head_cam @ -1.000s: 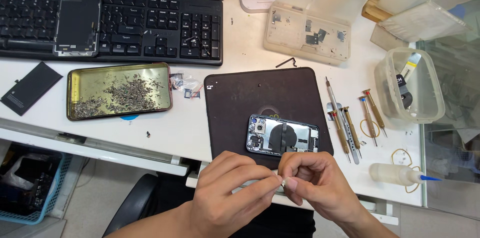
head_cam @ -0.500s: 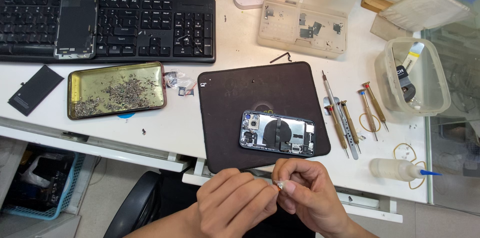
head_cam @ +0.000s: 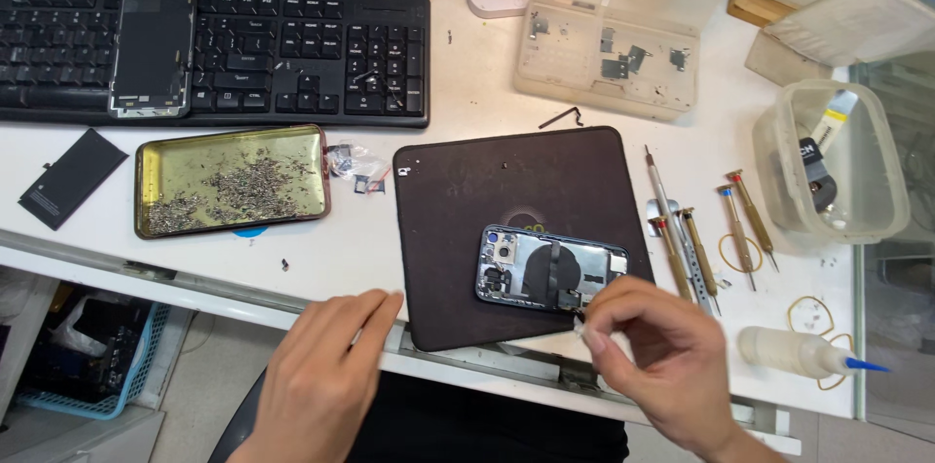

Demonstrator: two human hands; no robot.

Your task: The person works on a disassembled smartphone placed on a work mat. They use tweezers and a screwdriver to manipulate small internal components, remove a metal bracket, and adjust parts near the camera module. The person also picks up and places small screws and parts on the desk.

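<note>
An opened phone body (head_cam: 548, 269) with its insides showing lies on a dark work mat (head_cam: 506, 190). My right hand (head_cam: 654, 361) hovers at the phone's lower right corner, with thumb and forefinger pinched on a small pale scrap. Off to the left of the mat, my left hand (head_cam: 326, 375) is over the desk's front edge, fingers loosely together and holding nothing that I can see.
A gold tray (head_cam: 156, 176) of tiny screws sits left of the mat, with a black battery (head_cam: 70, 176) further left. Several screwdrivers (head_cam: 687, 239) lie right of the mat. Behind are a keyboard (head_cam: 282, 59) carrying a phone screen (head_cam: 151, 46), clear parts boxes (head_cam: 623, 30), a tub (head_cam: 828, 166) and a glue bottle (head_cam: 799, 351).
My hands were joined together below the mat. They have parted: the right went up to the phone's corner with the scrap, the left swung away to the left.
</note>
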